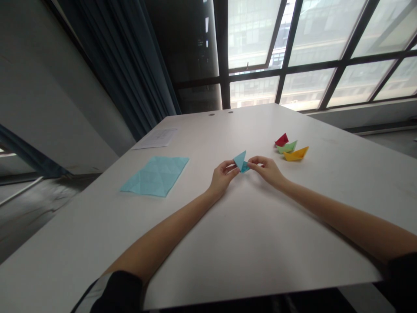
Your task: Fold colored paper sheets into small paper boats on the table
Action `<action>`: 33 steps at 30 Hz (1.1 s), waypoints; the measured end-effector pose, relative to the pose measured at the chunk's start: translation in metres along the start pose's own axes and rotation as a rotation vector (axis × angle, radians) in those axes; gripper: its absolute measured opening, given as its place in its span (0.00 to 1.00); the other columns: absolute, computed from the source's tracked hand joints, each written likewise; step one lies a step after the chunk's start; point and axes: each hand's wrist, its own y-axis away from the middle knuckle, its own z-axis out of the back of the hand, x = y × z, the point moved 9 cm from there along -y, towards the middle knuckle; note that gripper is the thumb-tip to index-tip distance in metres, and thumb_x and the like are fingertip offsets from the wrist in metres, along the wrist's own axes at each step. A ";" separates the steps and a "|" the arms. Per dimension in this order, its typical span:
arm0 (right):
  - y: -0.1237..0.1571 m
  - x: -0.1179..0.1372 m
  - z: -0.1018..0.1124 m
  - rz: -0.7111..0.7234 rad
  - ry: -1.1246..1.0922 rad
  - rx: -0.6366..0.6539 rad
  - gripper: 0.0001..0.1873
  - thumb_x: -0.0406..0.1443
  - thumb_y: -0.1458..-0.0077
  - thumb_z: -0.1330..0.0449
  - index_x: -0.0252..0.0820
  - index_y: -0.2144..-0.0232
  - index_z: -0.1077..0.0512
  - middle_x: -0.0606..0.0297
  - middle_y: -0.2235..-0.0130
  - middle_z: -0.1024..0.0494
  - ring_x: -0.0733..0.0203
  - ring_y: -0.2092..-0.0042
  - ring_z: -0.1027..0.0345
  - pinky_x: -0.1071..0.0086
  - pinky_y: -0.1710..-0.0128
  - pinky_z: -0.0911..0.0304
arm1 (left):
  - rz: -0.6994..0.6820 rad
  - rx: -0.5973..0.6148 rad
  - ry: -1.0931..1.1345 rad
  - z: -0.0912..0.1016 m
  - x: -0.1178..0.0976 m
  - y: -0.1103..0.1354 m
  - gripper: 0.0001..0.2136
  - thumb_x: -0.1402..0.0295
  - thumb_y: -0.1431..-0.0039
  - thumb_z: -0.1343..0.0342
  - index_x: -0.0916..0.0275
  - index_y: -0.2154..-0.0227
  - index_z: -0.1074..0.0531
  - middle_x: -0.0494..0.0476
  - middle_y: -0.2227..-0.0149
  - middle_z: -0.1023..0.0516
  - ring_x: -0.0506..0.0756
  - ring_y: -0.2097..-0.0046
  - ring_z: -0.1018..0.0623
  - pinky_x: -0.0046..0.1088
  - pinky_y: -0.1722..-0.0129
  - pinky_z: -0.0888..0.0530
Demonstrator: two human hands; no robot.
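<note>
Both hands hold a small folded piece of light blue paper (240, 160) just above the middle of the table. My left hand (224, 174) pinches its left side between thumb and fingers. On the other side, my right hand (265, 168) grips the lower right part, where a darker blue fold shows. A pale triangular flap stands up at the top of the folded paper. The fingertips hide some of its edges.
A creased sheet of light blue paper (156, 176) lies to the left. Behind it is a printed white sheet (157, 138). Red (282, 140), green (287, 147) and yellow (296, 154) paper boats sit at the right on the white table (228, 243).
</note>
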 end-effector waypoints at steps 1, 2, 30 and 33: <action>0.000 -0.001 0.000 -0.007 -0.021 -0.001 0.14 0.44 0.53 0.42 0.39 0.73 0.28 0.63 0.71 0.25 0.60 0.67 0.33 0.68 0.68 0.40 | -0.009 0.005 -0.004 -0.001 -0.001 0.000 0.14 0.67 0.59 0.37 0.65 0.67 0.30 0.56 0.63 0.24 0.54 0.58 0.25 0.33 0.54 0.32; 0.000 -0.003 0.000 -0.016 -0.044 -0.005 0.13 0.44 0.53 0.42 0.38 0.72 0.29 0.62 0.71 0.25 0.60 0.67 0.33 0.68 0.68 0.40 | -0.015 0.011 -0.006 -0.002 -0.001 0.000 0.14 0.68 0.59 0.36 0.65 0.68 0.30 0.56 0.64 0.24 0.54 0.58 0.25 0.33 0.53 0.32; 0.005 -0.012 -0.020 -0.138 -0.228 0.099 0.18 0.47 0.57 0.39 0.38 0.69 0.29 0.62 0.69 0.24 0.62 0.68 0.33 0.69 0.68 0.39 | 0.072 -0.015 -0.036 -0.001 0.004 0.002 0.19 0.66 0.64 0.34 0.64 0.69 0.34 0.50 0.70 0.28 0.46 0.74 0.28 0.21 0.73 0.33; 0.005 -0.011 -0.016 -0.192 -0.254 0.054 0.17 0.47 0.60 0.38 0.38 0.73 0.29 0.63 0.73 0.25 0.63 0.71 0.34 0.70 0.72 0.40 | 0.113 -0.016 -0.045 -0.001 0.006 0.004 0.22 0.65 0.65 0.34 0.63 0.65 0.34 0.51 0.71 0.27 0.47 0.74 0.27 0.22 0.72 0.32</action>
